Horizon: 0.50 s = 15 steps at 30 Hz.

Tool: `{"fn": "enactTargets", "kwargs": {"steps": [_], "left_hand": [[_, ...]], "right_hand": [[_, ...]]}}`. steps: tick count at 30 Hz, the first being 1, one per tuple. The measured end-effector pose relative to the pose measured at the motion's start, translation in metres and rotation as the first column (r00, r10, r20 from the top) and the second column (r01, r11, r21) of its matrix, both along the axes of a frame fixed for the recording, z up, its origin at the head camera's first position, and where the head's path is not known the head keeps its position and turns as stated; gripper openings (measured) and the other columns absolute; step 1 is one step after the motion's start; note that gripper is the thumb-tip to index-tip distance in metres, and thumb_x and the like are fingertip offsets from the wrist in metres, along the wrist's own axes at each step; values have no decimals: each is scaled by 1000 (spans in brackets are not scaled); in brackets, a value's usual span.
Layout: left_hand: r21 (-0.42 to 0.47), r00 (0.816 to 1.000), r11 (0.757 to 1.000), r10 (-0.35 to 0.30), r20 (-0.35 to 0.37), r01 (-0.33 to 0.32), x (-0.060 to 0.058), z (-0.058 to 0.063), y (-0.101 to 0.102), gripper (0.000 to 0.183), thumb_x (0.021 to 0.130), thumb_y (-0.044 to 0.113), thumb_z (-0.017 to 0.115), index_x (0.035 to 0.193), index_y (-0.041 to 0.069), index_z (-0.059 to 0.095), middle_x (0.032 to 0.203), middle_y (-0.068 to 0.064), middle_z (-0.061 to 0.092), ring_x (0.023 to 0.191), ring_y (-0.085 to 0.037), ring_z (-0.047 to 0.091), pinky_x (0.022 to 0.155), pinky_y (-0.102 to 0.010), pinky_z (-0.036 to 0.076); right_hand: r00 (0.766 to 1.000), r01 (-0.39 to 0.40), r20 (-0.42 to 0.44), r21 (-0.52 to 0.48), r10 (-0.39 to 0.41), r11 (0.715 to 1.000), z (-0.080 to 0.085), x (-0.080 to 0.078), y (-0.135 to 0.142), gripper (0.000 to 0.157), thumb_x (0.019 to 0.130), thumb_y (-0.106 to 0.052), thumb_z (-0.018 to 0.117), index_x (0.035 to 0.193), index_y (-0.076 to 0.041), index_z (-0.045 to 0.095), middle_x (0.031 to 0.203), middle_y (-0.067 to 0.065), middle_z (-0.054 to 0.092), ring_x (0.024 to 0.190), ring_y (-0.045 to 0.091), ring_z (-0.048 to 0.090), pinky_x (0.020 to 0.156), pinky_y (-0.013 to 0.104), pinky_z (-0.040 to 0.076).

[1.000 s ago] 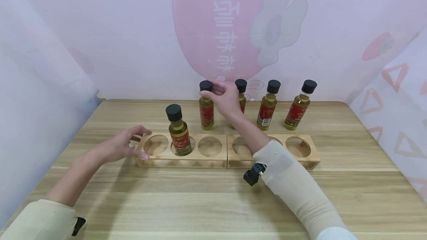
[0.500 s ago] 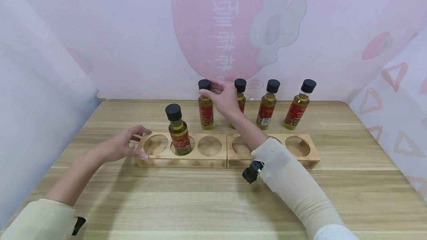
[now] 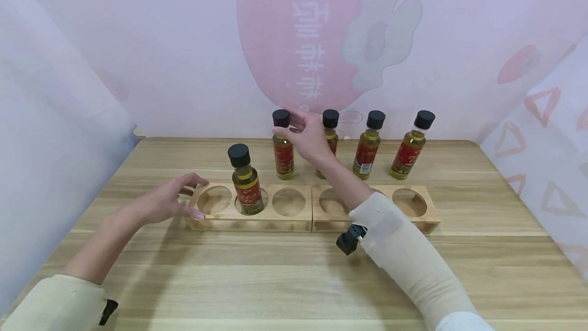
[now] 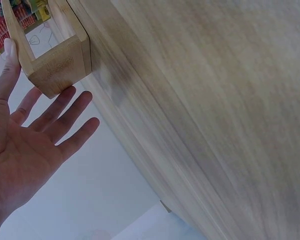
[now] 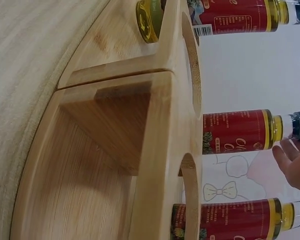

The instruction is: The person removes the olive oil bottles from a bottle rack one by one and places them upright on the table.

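Observation:
Two wooden bottle racks stand end to end in the head view. My left hand [image 3: 167, 201] spans the outer end of the left rack [image 3: 271, 225], thumb at its front edge and fingertips at its back. In the left wrist view the other fingers [image 4: 72, 117] are spread apart. An olive oil bottle [image 3: 248, 193] sits in this rack's middle hole. Behind the rack, my right hand [image 3: 310, 137] holds another olive oil bottle [image 3: 284, 160] by its black cap and neck, thumb in front. That bottle [image 5: 237, 131] is upright; the right wrist view shows its red label.
Right of the held bottle, a row of three more olive oil bottles stands along the back: one partly behind my right hand, a second [image 3: 366, 155], and a third [image 3: 408, 156]. My right forearm crosses over the right rack [image 3: 432, 211]. A printed curtain [image 3: 184, 55] hangs behind the table.

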State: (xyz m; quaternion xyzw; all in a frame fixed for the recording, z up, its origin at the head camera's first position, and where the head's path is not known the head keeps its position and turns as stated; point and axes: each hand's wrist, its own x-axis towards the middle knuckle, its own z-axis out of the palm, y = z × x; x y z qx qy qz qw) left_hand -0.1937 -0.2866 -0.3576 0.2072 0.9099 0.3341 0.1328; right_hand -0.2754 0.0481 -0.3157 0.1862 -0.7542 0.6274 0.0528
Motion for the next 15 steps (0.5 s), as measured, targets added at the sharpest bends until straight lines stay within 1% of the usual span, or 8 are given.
{"fn": "enactTargets", "kwargs": {"steps": [3, 6, 8, 10, 13, 15], "left_hand": [[-1, 1000, 1000, -2, -5, 2, 0, -1, 0, 77, 83, 24, 88, 140, -9, 48, 143, -34, 50, 125, -57, 53, 101, -71, 46], [1, 1000, 1000, -3, -6, 3, 0, -1, -1, 78, 83, 24, 88, 140, -9, 48, 143, -34, 50, 125, -58, 53, 101, -72, 46], [6, 1000, 1000, -5, -5, 5, 0, -1, 0, 78, 83, 24, 88, 140, -9, 48, 144, -34, 50, 125, -58, 52, 101, -72, 46], [12, 1000, 1000, -7, -5, 7, 0, -1, 0, 77, 83, 23, 88, 140, -9, 48, 144, -34, 49, 125, -58, 52, 101, -72, 46], [18, 1000, 1000, -10, -4, 10, 0, -1, 0, 76, 83, 22, 88, 139, -9, 48, 144, -34, 49, 125, -59, 52, 100, -73, 46], [18, 1000, 1000, -11, -4, 11, 0, -1, 0, 76, 83, 22, 88, 139, -9, 48, 144, -34, 49, 125, -58, 52, 100, -72, 46]], "right_hand": [[1000, -22, 8, 60, 21, 998, 1, 4, 2, 75, 97, -16, 76, 159, -3, 36, 159, 16, 46, 145, 24, 47, 117, 34, 43], [1000, 1, -11, 126, 1, 992, 3, 9, 4, 82, 97, -23, 76, 162, -4, 29, 165, 13, 36, 152, 22, 36, 123, 36, 35], [998, 43, -57, 167, -34, 985, 5, 13, 5, 84, 96, -26, 77, 162, -4, 29, 165, 12, 36, 153, 21, 33, 125, 37, 31], [991, 88, -120, 197, -65, 976, 6, 17, 8, 83, 95, -27, 78, 161, -4, 33, 164, 10, 39, 153, 20, 32, 125, 38, 30], [972, 136, -218, 215, -89, 967, 6, 23, 11, 79, 94, -26, 79, 159, -5, 38, 161, 9, 44, 152, 20, 35, 124, 39, 33], [960, 142, -266, 203, -85, 969, 6, 27, 13, 76, 94, -25, 79, 158, -5, 41, 159, 9, 47, 150, 20, 38, 123, 37, 35]]}}
